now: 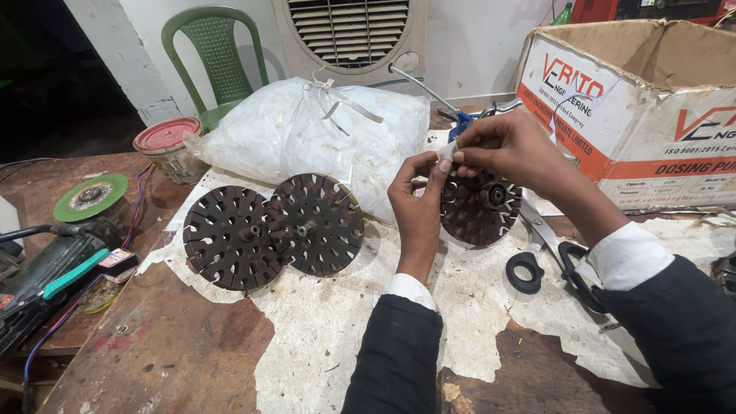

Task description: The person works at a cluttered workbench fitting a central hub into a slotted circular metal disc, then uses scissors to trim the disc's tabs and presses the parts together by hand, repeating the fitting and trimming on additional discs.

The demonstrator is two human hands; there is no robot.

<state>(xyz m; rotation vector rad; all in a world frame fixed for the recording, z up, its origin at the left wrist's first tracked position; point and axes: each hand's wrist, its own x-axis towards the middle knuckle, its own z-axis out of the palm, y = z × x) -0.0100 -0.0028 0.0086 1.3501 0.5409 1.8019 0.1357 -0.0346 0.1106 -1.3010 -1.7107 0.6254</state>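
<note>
White paper strip [447, 151] pinched between fingertips of left hand [418, 201] and right hand [510, 149], both closed on it, just above a dark slotted disc [477, 207] near the table's [153, 345] far right edge. Black-handled scissors [548, 257] just right of that disc. Two more slotted discs [272, 228] overlapping mid-table, in front of a white plastic bag [307, 134]. Cardboard box [652, 100] at far right corner.

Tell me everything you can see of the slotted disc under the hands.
The slotted disc is round, dark and rusty-looking, seemingly metal, with radial slots around its edge and a shiny hub at its centre. It lies on the worn table, partly hidden by the left hand and right hand, which pinch a small white strip above its rim. Scissors lie just beside it.
</note>
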